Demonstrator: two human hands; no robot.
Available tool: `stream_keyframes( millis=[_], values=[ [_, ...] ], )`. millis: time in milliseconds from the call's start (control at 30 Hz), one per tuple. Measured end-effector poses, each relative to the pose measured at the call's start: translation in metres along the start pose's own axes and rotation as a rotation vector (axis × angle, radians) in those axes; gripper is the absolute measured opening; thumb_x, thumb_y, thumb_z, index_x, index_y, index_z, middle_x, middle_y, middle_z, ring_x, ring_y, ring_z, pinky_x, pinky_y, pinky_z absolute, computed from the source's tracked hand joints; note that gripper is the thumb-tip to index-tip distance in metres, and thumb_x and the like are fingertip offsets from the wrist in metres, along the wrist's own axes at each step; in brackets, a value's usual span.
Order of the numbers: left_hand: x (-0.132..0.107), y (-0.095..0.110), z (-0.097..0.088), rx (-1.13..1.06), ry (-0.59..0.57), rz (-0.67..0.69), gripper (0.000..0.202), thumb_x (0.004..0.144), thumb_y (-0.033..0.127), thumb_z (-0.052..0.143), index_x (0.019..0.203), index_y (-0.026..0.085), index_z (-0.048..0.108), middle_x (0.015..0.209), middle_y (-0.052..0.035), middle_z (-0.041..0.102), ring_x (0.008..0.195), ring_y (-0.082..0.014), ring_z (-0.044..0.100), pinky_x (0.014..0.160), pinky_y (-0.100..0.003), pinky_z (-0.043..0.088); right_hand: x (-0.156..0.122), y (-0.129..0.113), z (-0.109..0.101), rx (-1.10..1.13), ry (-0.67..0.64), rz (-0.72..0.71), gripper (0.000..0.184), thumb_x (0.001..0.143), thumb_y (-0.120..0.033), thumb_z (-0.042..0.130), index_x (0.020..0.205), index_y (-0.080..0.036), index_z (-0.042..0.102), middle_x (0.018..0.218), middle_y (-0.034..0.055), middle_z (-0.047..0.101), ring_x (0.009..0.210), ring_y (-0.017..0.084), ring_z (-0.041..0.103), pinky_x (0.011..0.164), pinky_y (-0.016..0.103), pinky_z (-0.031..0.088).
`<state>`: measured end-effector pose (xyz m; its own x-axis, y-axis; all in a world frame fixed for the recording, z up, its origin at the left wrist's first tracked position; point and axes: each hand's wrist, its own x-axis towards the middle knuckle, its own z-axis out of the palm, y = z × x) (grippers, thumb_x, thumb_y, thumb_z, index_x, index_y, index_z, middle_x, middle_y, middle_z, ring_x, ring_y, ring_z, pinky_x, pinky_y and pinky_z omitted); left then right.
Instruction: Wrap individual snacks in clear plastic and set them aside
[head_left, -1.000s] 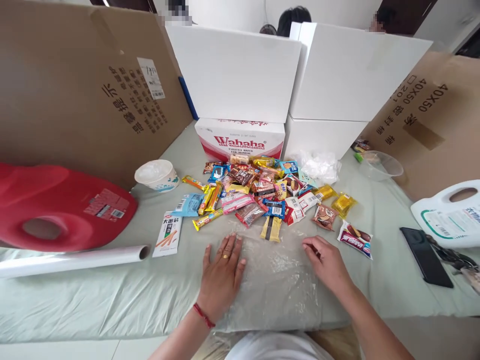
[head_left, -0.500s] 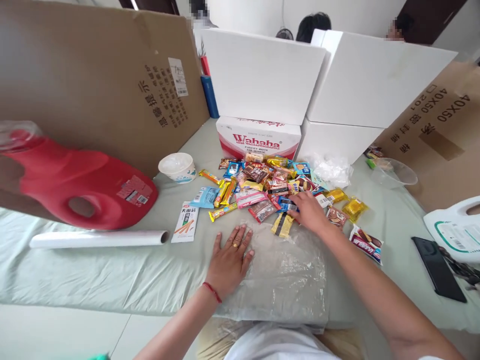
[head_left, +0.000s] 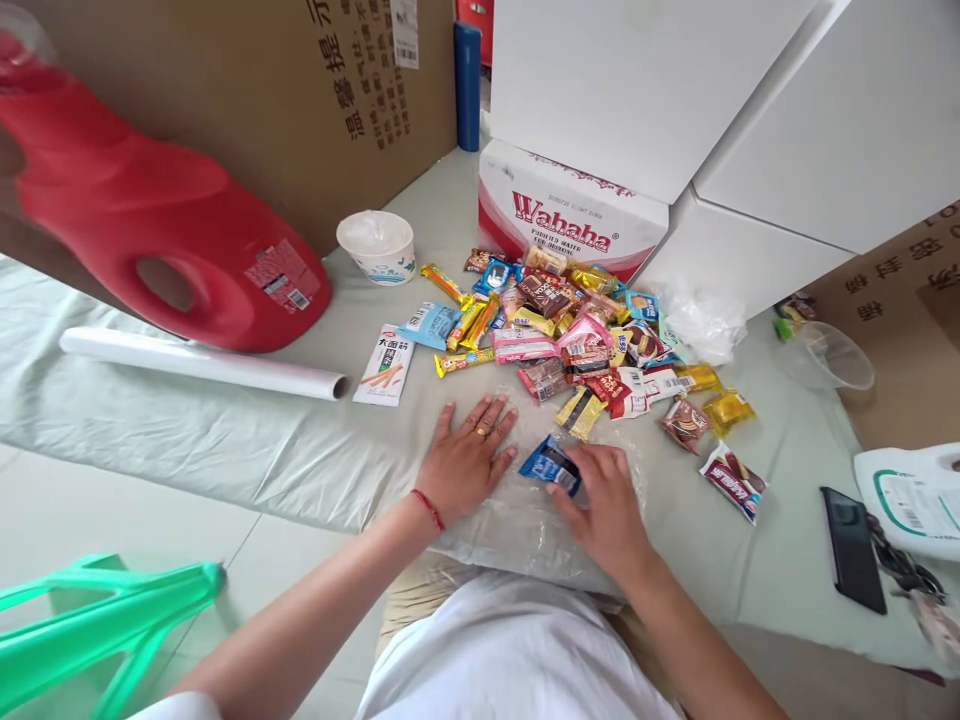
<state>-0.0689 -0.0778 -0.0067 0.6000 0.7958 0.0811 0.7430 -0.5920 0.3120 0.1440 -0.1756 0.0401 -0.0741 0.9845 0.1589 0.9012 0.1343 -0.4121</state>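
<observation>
My right hand [head_left: 604, 495] grips a small blue snack packet [head_left: 551, 466] between thumb and fingers, over a clear plastic bag [head_left: 517, 530] near the table's front edge. My left hand [head_left: 472, 450] lies flat with fingers spread at the bag's left side, holding nothing. Just beyond both hands is a heap of wrapped snacks. A yellow packet with a dark band [head_left: 580, 412] is closest to the right hand, and a pink packet [head_left: 525, 345] lies farther back. Left of the heap sit a light blue packet [head_left: 430, 325] and a white snack packet [head_left: 384, 366].
A red jug [head_left: 180, 220], a white plastic-film roll [head_left: 202, 365] and a paper bowl [head_left: 377, 250] stand left. The Wahaba-style red-and-white carton [head_left: 570, 205] backs the heap. At right lie a phone [head_left: 853, 550] and a white bottle [head_left: 911, 490]. A green stool [head_left: 112, 620] stands on the floor.
My right hand has drawn the blue packet out of the heap and back toward me, over the plastic bag. My left hand stays flat. The camera has tilted further down.
</observation>
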Motion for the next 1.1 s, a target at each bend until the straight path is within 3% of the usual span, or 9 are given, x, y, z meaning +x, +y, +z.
stream_keyframes(
  millis=[167,300,400,500,600,700,867,967,1100],
  values=[
    [0.0,0.0,0.001,-0.005,0.001,-0.008,0.054,0.106,0.043,0.034,0.157,0.028,0.038,0.165,-0.0089,0.034,0.153,-0.03,0.032,0.125,-0.066,0.009,0.019,0.027,-0.003,-0.064,-0.07,-0.008,0.044,0.096,-0.046,0.06,0.133,-0.023,0.062,0.124,0.0145,0.063,0.112,0.034,0.054,0.097,0.052,0.049],
    [0.001,-0.001,0.001,0.01,-0.019,-0.009,0.055,0.105,0.044,0.033,0.158,0.027,0.037,0.166,-0.0082,0.032,0.153,-0.0299,0.032,0.124,-0.067,0.008,0.087,0.058,-0.034,-0.244,0.03,-0.125,0.052,0.098,-0.028,0.053,0.149,-0.018,0.049,0.144,0.0169,0.054,0.131,0.036,0.043,0.11,0.054,0.038],
    [0.001,-0.001,0.002,0.044,-0.033,-0.002,0.055,0.106,0.044,0.032,0.158,0.027,0.037,0.166,-0.0085,0.032,0.153,-0.0295,0.031,0.124,-0.067,0.008,0.143,0.082,-0.04,-0.337,-0.116,-0.247,0.059,0.091,-0.019,0.062,0.149,-0.013,0.05,0.149,0.0173,0.051,0.141,0.037,0.035,0.116,0.054,0.028],
    [0.0,-0.001,0.002,0.071,-0.034,-0.01,0.056,0.106,0.045,0.031,0.158,0.025,0.037,0.165,-0.0097,0.033,0.153,-0.0299,0.033,0.124,-0.067,0.01,0.168,0.102,-0.048,-0.358,-0.199,-0.288,0.052,0.09,-0.022,0.066,0.14,-0.011,0.059,0.138,0.0175,0.058,0.136,0.036,0.04,0.114,0.053,0.029],
    [-0.002,0.0,0.002,0.076,-0.016,-0.029,0.056,0.106,0.045,0.031,0.158,0.026,0.037,0.165,-0.0092,0.034,0.152,-0.0303,0.034,0.124,-0.067,0.011,0.148,0.096,-0.063,-0.282,-0.062,-0.157,0.054,0.09,-0.034,0.069,0.138,-0.011,0.059,0.129,0.0169,0.061,0.129,0.036,0.045,0.108,0.052,0.036],
    [-0.003,0.003,0.002,0.06,0.005,-0.035,0.056,0.105,0.045,0.032,0.158,0.027,0.037,0.165,-0.0081,0.035,0.152,-0.03,0.034,0.124,-0.067,0.012,0.1,0.062,-0.065,-0.104,0.073,0.037,0.053,0.091,-0.049,0.067,0.133,-0.017,0.061,0.119,0.0138,0.065,0.113,0.033,0.054,0.097,0.048,0.045],
    [-0.003,0.002,0.0,0.049,0.01,-0.037,0.055,0.105,0.044,0.035,0.158,0.028,0.038,0.164,-0.0085,0.036,0.153,-0.0308,0.033,0.125,-0.066,0.013,0.03,0.003,-0.02,-0.028,-0.134,0.033,0.053,0.09,-0.045,0.07,0.133,-0.016,0.061,0.123,0.0157,0.064,0.118,0.033,0.052,0.101,0.047,0.045],
    [-0.004,0.001,0.0,0.064,0.023,-0.028,0.055,0.105,0.044,0.035,0.158,0.028,0.038,0.165,-0.008,0.035,0.153,-0.0306,0.032,0.124,-0.066,0.015,0.02,-0.014,0.005,-0.167,-0.225,0.088,0.06,0.088,-0.038,0.074,0.142,-0.017,0.056,0.128,0.0177,0.061,0.125,0.037,0.047,0.106,0.053,0.041],
    [-0.005,0.001,0.0,0.063,0.036,-0.024,0.054,0.105,0.045,0.035,0.156,0.028,0.039,0.164,-0.0064,0.036,0.153,-0.0282,0.033,0.124,-0.065,0.016,0.023,-0.008,0.005,-0.221,-0.262,0.069,0.055,0.087,-0.025,0.071,0.14,-0.019,0.058,0.122,0.0158,0.062,0.118,0.036,0.05,0.104,0.053,0.041]
  ],
)
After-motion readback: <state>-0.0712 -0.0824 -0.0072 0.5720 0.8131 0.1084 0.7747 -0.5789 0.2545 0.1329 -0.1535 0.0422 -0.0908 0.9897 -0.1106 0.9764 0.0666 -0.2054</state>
